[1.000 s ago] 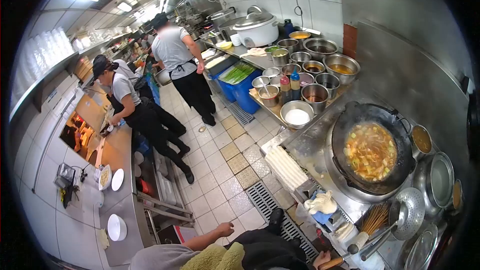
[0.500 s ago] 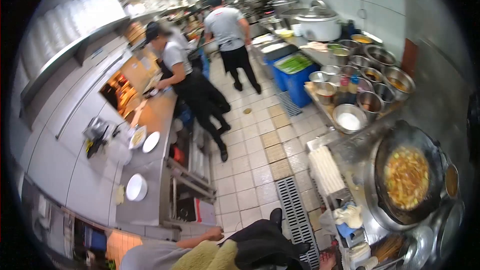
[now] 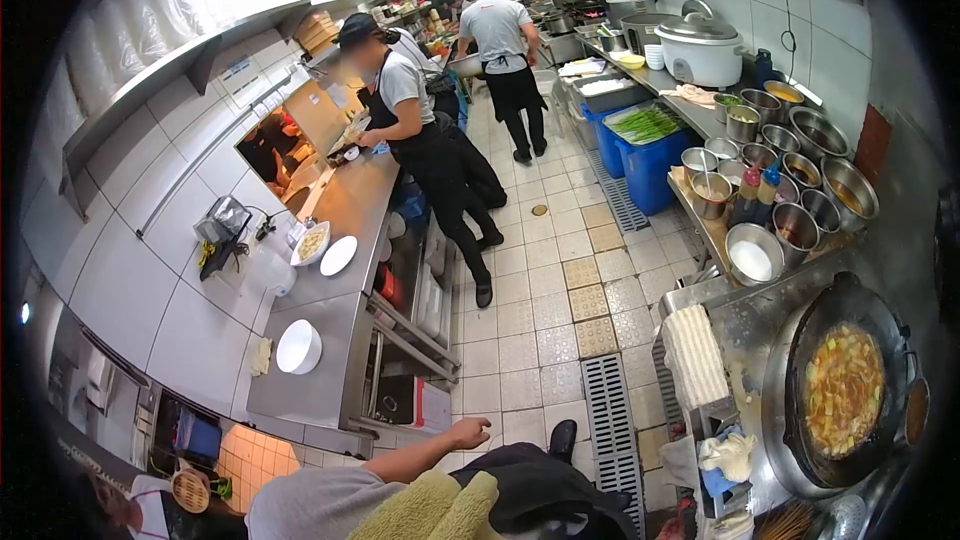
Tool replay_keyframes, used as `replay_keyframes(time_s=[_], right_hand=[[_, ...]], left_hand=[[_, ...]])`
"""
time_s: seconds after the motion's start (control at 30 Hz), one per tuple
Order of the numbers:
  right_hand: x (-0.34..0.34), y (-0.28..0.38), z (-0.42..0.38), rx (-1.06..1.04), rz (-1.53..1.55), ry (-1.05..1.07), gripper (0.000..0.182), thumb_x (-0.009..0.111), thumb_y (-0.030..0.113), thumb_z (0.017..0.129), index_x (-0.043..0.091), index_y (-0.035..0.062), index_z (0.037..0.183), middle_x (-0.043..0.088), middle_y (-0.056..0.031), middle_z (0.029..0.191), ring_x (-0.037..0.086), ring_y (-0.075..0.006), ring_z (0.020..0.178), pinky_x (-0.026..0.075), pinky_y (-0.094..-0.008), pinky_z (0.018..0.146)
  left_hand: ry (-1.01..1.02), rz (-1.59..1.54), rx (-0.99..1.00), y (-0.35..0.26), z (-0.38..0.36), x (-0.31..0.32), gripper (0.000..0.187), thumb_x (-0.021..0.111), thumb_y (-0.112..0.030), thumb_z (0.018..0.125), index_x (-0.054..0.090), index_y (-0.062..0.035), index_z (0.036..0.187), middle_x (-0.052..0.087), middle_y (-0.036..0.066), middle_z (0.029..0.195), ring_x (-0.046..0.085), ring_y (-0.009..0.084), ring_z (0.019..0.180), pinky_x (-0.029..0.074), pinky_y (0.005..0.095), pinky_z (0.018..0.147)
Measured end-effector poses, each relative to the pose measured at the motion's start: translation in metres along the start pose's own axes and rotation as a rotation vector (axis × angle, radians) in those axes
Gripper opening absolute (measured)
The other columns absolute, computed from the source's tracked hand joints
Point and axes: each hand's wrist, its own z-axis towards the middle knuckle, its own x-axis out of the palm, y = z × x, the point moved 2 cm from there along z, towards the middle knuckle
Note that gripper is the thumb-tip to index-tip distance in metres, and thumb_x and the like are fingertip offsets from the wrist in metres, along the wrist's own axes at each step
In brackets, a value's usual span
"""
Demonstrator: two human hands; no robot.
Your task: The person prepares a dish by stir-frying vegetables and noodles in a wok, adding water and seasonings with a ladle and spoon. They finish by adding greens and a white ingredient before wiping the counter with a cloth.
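My left hand (image 3: 469, 432) hangs over the tiled floor near my dark apron, fingers slightly bent and apart, with nothing in it. My right hand (image 3: 680, 520) shows only in part at the bottom edge, beside the stove counter, and its fingers are too dark and cut off to read. To my right, a black wok (image 3: 800, 410) sits on the stove with cut pieces in brown sauce (image 3: 845, 390). Folded cloths (image 3: 728, 455) lie on the counter's near corner, close to my right hand. A yellow-green towel (image 3: 430, 510) hangs at my front.
Metal pots and bowls (image 3: 752, 258) and squeeze bottles (image 3: 765, 190) crowd the shelf beyond the wok. A white bowl (image 3: 299, 347) and a plate (image 3: 338, 256) stand on the left counter (image 3: 310, 395). Co-workers (image 3: 420, 130) stand ahead along the aisle. A drain grate (image 3: 610, 410) runs along the floor.
My view has turned, so the kitchen sits further right and lower. My left hand has swung forward and away from my body. My right hand shows less at the bottom edge.
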Motion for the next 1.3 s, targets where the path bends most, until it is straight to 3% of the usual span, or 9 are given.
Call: replay_keyframes(time_s=[0.17, 0.37, 0.83, 0.93, 1.03, 1.13, 1.3], right_hand=[[0.004, 0.006, -0.009, -0.063, -0.099, 0.012, 0.036, 0.054, 0.034, 0.092, 0.066, -0.0001, 0.094, 0.067, -0.0186, 0.084, 0.064, -0.0314, 0.073, 0.053, -0.0435, 0.067], [0.001, 0.009, -0.009, -0.128, -0.178, 0.027, 0.036, 0.057, 0.034, 0.091, 0.066, -0.0006, 0.094, 0.067, -0.0190, 0.084, 0.064, -0.0312, 0.072, 0.053, -0.0425, 0.066], [-0.003, 0.008, -0.009, -0.340, -0.372, 0.088, 0.036, 0.064, 0.033, 0.089, 0.068, -0.0017, 0.093, 0.068, -0.0200, 0.085, 0.064, -0.0306, 0.071, 0.052, -0.0401, 0.064], [-0.007, 0.007, -0.012, -0.498, -0.459, 0.119, 0.036, 0.066, 0.033, 0.088, 0.068, -0.0019, 0.093, 0.069, -0.0202, 0.085, 0.065, -0.0304, 0.070, 0.052, -0.0396, 0.063], [-0.026, 0.009, -0.025, -0.980, -0.527, 0.243, 0.036, 0.067, 0.033, 0.088, 0.068, -0.0022, 0.093, 0.069, -0.0205, 0.086, 0.065, -0.0303, 0.070, 0.052, -0.0391, 0.063], [-0.040, -0.030, 0.008, -0.904, -0.253, 0.241, 0.045, 0.073, 0.041, 0.083, 0.068, 0.0001, 0.101, 0.070, -0.0216, 0.089, 0.066, -0.0328, 0.072, 0.053, -0.0392, 0.065], [-0.033, -0.042, -0.015, -0.396, -0.703, -0.010, 0.039, 0.059, 0.039, 0.089, 0.068, 0.0016, 0.085, 0.067, -0.0166, 0.075, 0.064, -0.0300, 0.064, 0.052, -0.0404, 0.061]], left_hand=[[0.018, 0.130, 0.065, 0.071, 0.006, 0.053, 0.047, 0.058, -0.029, 0.081, 0.062, -0.0025, 0.119, 0.066, 0.025, 0.105, 0.062, 0.0396, 0.103, 0.048, 0.0445, 0.092], [0.130, 0.180, -0.040, 0.085, -0.013, 0.053, 0.046, 0.057, -0.030, 0.079, 0.065, 0.0000, 0.113, 0.064, 0.026, 0.113, 0.061, 0.0406, 0.107, 0.048, 0.0443, 0.094], [0.135, 0.034, -0.014, -0.021, -0.010, 0.008, 0.048, 0.058, -0.028, 0.083, 0.060, -0.0011, 0.123, 0.062, 0.023, 0.119, 0.058, 0.0388, 0.113, 0.045, 0.0425, 0.098], [0.145, 0.042, -0.027, -0.018, -0.008, 0.008, 0.048, 0.058, -0.027, 0.083, 0.059, -0.0011, 0.123, 0.062, 0.023, 0.120, 0.058, 0.0386, 0.114, 0.045, 0.0425, 0.099], [0.128, 0.091, -0.028, -0.002, 0.000, 0.017, 0.048, 0.058, -0.027, 0.082, 0.059, -0.0014, 0.123, 0.062, 0.024, 0.120, 0.058, 0.0381, 0.114, 0.045, 0.0426, 0.099], [0.131, 0.121, -0.036, 0.010, 0.009, 0.023, 0.048, 0.058, -0.026, 0.082, 0.059, -0.0022, 0.124, 0.062, 0.023, 0.121, 0.058, 0.0375, 0.114, 0.045, 0.0428, 0.099], [0.200, 0.161, 0.041, 0.025, 0.037, 0.027, 0.045, 0.056, -0.024, 0.078, 0.064, -0.0019, 0.116, 0.064, 0.025, 0.113, 0.060, 0.0397, 0.109, 0.048, 0.0446, 0.094]])
